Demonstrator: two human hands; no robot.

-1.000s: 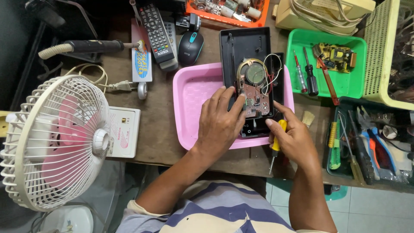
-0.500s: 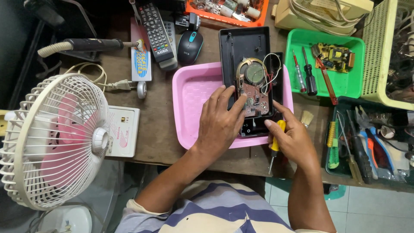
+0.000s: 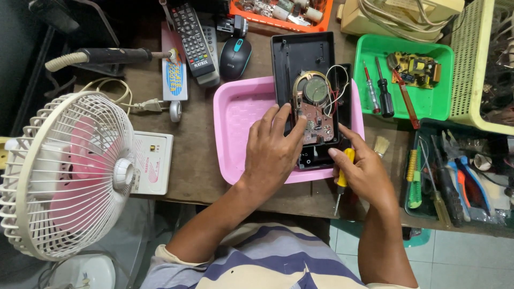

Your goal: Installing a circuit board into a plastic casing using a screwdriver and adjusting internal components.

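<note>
Barely any change: your left hand (image 3: 270,155) still pressed on circuit board (image 3: 315,120) in open black case (image 3: 305,59), centre frame, over pink tray (image 3: 235,123). Right hand (image 3: 364,174) stays clenched round yellow screwdriver (image 3: 342,179), tip pointing down, lower right of case. Board work continues, it seems.

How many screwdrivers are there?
4 that I can tell: two in the green tray, a red one and a black one, a long red one at its edge, and a yellow one in the right hand. The toolbox may hide more.
</note>
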